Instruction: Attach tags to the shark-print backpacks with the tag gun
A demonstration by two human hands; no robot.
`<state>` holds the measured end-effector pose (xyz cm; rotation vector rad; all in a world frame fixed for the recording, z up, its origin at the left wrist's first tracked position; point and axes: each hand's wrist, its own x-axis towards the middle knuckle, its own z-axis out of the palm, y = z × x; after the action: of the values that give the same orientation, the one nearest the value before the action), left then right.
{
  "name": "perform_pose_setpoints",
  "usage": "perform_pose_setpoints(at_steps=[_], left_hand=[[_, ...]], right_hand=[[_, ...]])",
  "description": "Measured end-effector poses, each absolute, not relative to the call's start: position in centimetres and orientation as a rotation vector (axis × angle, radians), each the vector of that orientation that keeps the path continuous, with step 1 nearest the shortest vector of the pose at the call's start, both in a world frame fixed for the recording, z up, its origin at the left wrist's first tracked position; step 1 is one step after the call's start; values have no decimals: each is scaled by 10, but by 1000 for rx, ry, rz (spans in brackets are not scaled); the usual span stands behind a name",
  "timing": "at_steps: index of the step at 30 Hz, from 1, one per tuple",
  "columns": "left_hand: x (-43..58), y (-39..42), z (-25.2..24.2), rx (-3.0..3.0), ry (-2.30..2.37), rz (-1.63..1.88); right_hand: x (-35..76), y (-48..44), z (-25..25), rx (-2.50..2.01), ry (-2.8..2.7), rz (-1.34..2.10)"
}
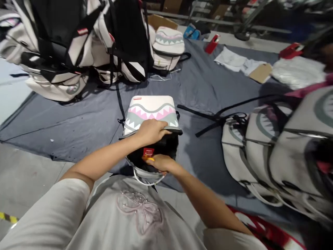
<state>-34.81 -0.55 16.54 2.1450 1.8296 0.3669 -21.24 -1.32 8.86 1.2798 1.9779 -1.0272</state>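
Observation:
A small off-white backpack (152,100) with a pink and grey shark-teeth print lies in front of me, its mouth open toward me and its lining dark. My left hand (153,131) is closed on the zippered edge of the printed panel and lifts it. Inside the opening, my right hand (162,162) pinches at the lower edge of a red tag (148,151) with white lettering. Its fingertips are slightly blurred. A white looped handle (145,183) hangs at the near side, below my right hand.
Several similar backpacks (262,139) are lined up on the right, black straps trailing from them. More bags (85,45) are piled at the left back, beside another shark-print backpack (169,43). Grey cloth (203,80) covers the surface. Red boxes (212,43) and white plastic (298,71) lie farther back.

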Motion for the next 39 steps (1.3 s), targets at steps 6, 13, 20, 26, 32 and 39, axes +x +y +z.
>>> perform_pose_setpoints(at_steps=[6, 13, 20, 26, 32, 39], left_hand=[[-338, 3, 147, 2223, 1578, 453], [-321, -3, 137, 2699, 1144, 904], [-324, -30, 109, 3190, 736, 914], [-323, 16, 123, 2838, 1582, 825], [-310, 34, 138, 2730, 1716, 483], [-316, 32, 144, 2777, 1637, 401]], right_hand=[[-146, -41, 117, 1754, 1578, -862], [-131, -74, 134, 1781, 1359, -1162], [-115, -78, 98, 1962, 1624, -1278], [-130, -104, 54, 2044, 1978, -690], [-151, -87, 54, 1675, 2269, -682], [-185, -47, 32, 1655, 2388, -725]])
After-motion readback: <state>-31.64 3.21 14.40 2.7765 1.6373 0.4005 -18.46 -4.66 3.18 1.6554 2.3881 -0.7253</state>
